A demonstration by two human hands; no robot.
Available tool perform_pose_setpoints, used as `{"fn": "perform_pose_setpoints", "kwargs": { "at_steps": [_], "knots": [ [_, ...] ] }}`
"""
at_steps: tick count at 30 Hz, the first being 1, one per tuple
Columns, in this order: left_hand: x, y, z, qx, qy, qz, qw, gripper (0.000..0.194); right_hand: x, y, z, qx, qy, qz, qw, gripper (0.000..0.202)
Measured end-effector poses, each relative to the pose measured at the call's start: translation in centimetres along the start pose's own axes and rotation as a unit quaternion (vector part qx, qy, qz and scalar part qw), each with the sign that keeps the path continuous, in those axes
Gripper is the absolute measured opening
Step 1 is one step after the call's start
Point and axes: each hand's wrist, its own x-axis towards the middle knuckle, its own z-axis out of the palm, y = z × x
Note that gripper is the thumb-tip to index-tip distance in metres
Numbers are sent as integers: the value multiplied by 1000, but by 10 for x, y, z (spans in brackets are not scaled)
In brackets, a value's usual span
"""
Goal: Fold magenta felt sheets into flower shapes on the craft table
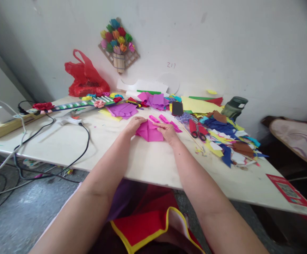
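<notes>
A folded piece of magenta paper (149,132) lies on the white table (148,165) straight ahead. My left hand (133,124) presses on its left edge with the fingers curled over the paper. On the right side, my right hand (166,129) pinches the paper's upper right corner. Both hands hold the sheet flat on the table. Small rolled magenta pieces (164,119) lie just behind the hands.
Red-handled scissors (197,128) and a heap of coloured paper scraps (229,141) lie to the right. Purple paper sheets (123,109), a black block (177,108), a red plastic bag (86,77), a power strip (7,125) with cables sit behind and left. Paper flowers (117,40) hang on the wall.
</notes>
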Motion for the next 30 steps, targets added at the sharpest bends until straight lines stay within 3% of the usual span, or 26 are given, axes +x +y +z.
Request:
{"fn": "perform_pose_setpoints", "kwargs": {
  "at_steps": [12,17,22,30],
  "knots": [
    [5,-4,-1,-30,-13,-4,999,19,1,-4,0,-28,-9,-11,1000,32],
    [0,-3,-2,13,-47,-9,999,31,2,0,1,-23,-16,-14,999,32],
    [0,-3,-5,38,-54,1,998,29,-1,-6,-3,-3,-45,-10,999,31],
    [4,-9,-7,69,-68,44,994,33,-1,-2,-4,38,12,45,998,37]
  ]
}}
